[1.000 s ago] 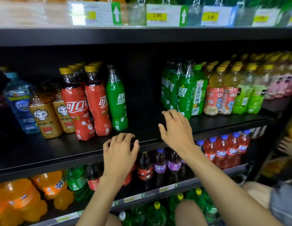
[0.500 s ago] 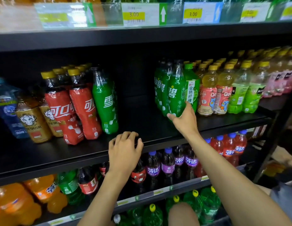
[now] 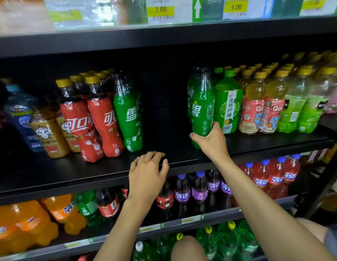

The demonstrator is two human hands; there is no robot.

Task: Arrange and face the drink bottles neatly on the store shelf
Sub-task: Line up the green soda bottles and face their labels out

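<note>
The green bottle (image 3: 201, 110) is now gripped by the right hand (image 3: 211, 141) for facing, the slack left hand (image 3: 147, 175) rested on the shelf (image 3: 51, 176).

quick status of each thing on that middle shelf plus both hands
right hand, gripping green soda bottle low
green soda bottle, upright, held
left hand, resting on middle shelf edge, holding nothing
middle shelf, bare gap between bottle groups
red cola bottles, standing, labels forward
lone green bottle, standing beside red cola bottles
</note>
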